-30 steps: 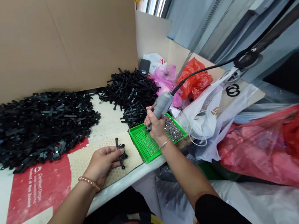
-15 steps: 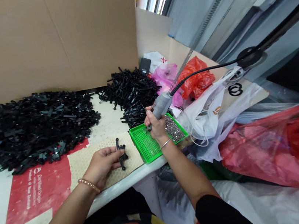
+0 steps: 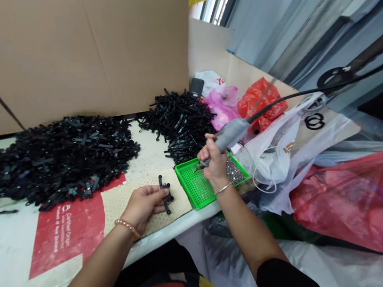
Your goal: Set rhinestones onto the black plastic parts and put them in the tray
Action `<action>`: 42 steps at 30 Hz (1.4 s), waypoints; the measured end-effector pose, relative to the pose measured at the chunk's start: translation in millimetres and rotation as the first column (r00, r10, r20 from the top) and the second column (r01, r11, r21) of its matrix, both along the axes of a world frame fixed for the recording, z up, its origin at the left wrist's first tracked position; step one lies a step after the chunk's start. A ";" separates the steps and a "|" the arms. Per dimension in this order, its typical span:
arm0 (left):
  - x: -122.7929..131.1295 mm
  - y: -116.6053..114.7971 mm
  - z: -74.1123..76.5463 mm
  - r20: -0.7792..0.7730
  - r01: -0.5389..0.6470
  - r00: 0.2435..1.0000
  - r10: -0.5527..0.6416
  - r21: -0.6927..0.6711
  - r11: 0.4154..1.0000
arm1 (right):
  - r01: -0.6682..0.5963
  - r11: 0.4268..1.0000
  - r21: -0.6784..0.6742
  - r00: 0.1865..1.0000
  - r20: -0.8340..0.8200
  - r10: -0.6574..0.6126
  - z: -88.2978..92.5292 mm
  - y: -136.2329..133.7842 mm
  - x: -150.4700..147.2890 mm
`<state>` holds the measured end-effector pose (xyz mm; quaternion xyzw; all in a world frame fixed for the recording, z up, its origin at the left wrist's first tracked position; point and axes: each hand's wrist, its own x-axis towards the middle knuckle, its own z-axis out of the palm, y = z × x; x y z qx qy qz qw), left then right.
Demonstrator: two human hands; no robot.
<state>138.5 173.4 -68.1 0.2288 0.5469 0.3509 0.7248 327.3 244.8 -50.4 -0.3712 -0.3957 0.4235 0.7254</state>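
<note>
My left hand (image 3: 147,205) pinches a small black plastic part (image 3: 165,195) over a beige textured mat (image 3: 115,206). Gripped in my right hand (image 3: 214,161) is a grey corded electric screwdriver (image 3: 231,134), tilted with its tip low over the left half of a green perforated tray (image 3: 187,189). Small metal screws (image 3: 234,170) are heaped in the tray's right side, and more lie scattered in its holes. Whether a screw is on the tip is too small to tell.
A large heap of black parts (image 3: 75,155) lies at the left, a smaller heap (image 3: 181,121) behind the tray. Red bag (image 3: 262,102), pink bag (image 3: 221,103) and white plastic bags (image 3: 273,165) crowd the right. Cardboard (image 3: 57,53) stands behind. The screwdriver's cable runs to the upper right.
The whole view has shifted, so things appear farther right. The screwdriver is tilted lower, its rear end swung to the right. My left hand still holds the black part.
</note>
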 end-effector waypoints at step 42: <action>0.9 -2.1 -8.8 0.031 0.008 0.999 -0.011 0.102 0.995 | -0.360 0.933 -0.002 0.930 -0.082 0.358 5.5 -62.7 -67.9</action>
